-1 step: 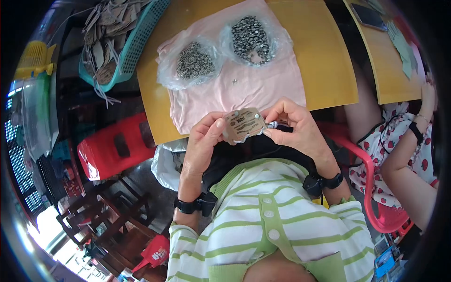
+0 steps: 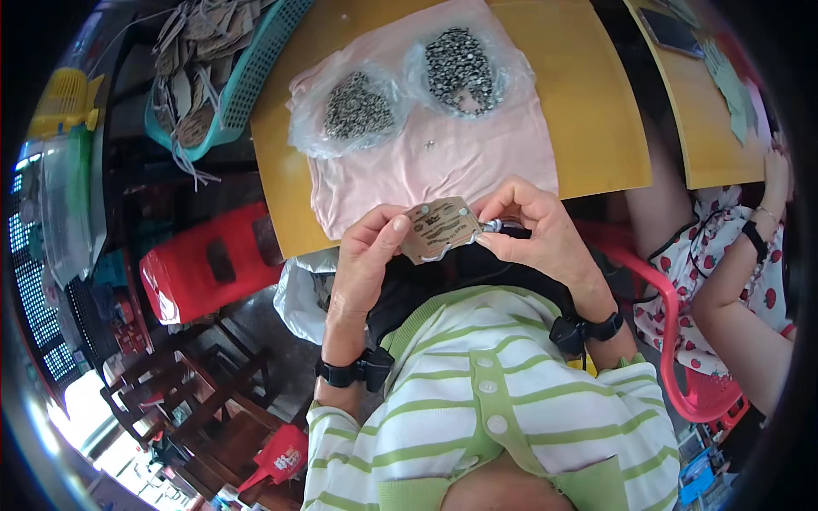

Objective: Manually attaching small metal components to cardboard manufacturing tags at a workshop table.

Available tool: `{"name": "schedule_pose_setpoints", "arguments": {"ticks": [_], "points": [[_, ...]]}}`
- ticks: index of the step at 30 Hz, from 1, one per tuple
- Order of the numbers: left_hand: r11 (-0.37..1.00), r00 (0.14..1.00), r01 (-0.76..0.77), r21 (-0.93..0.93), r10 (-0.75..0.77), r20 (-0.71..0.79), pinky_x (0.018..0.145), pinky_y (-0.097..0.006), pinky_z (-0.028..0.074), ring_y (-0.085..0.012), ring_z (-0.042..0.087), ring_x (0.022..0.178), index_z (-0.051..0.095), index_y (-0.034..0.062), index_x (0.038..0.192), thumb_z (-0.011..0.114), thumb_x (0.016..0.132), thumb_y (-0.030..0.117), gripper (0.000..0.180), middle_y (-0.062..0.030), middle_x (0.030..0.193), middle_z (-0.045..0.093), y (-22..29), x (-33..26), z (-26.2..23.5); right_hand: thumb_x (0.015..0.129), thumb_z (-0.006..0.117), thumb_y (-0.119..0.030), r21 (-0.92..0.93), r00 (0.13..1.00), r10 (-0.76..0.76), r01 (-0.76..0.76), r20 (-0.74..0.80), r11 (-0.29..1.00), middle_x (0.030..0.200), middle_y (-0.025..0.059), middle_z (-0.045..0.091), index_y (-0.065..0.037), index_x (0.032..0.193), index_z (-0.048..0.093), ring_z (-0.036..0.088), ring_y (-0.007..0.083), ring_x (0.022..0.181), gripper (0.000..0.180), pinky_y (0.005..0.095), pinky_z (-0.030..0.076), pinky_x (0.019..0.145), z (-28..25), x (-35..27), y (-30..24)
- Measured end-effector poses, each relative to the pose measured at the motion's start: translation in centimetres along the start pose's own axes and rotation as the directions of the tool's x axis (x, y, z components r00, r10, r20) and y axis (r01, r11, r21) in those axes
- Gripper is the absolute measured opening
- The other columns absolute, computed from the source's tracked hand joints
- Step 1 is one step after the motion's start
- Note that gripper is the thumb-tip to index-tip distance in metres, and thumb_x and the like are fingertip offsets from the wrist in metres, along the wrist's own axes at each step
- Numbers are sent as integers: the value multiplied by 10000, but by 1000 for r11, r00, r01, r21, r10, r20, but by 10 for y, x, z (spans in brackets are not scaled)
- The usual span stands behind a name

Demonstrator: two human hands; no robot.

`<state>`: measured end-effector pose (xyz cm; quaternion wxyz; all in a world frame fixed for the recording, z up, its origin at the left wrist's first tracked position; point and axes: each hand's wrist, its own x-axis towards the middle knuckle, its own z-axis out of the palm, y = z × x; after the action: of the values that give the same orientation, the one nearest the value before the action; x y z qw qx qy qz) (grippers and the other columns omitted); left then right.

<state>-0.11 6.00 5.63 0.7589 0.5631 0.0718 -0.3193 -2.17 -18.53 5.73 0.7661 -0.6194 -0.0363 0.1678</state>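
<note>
A small brown cardboard card (image 2: 443, 230) with dark print is held up in front of my body, just off the table's near edge. My left hand (image 2: 375, 243) pinches its left side between thumb and fingers. At the right side of the card, my right hand (image 2: 528, 223) is closed on a bluish-white cord (image 2: 492, 226), which runs along the card's lower edge. Pale round spots show near the card's upper corners. Beyond my hands, a pink cloth (image 2: 460, 162) bears two clear plastic bags of small metal pieces, one left (image 2: 358, 106) and one right (image 2: 461, 68).
The cloth lies on a yellow table (image 2: 588, 111). A teal basket (image 2: 230, 111) of cardboard cards and cords stands at the upper left. A red stool (image 2: 209, 264) is left of me. On the right, another person's arm (image 2: 737, 307) rests beside a pink chair (image 2: 673, 341).
The card is tilted very slightly differently, and the view has shifted a little. Both hands keep their hold.
</note>
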Motion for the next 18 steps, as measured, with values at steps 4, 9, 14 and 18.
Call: {"name": "schedule_pose_setpoints", "arguments": {"ticks": [4,9,14,18], "points": [[942,954,-225,250,265,-139,704,-201,453,-55,565,768,677,-7,982,627,930,120,145,-6,850,657,15,-24,-5,815,703,-23,127,994,55,-67,91,990,1063,77,617,-15,1048,555,597,121,979,276,276,479,900,24,7,-4],[541,811,-398,741,585,9,632,-232,472,-112,626,716,704,9,934,707,831,45,109,-57,817,694,37,-58,-16,828,701,-27,-90,988,12,1,152,996,933,46,642,7,1016,622,603,97,822,207,239,489,741,57,22,-12],[493,719,-393,776,691,-75,608,-232,478,-133,634,669,712,20,936,738,801,64,144,-78,802,702,26,-87,-26,860,687,-62,-363,971,-116,188,211,912,829,29,649,7,930,658,573,72,686,103,227,472,605,85,30,-17],[797,771,-262,544,511,-379,617,-201,469,-53,597,701,692,-15,929,692,852,32,90,-9,794,682,-4,-102,-54,871,679,-82,-400,946,52,84,319,912,834,19,647,9,970,660,562,59,667,135,214,464,581,103,32,-14]]}}
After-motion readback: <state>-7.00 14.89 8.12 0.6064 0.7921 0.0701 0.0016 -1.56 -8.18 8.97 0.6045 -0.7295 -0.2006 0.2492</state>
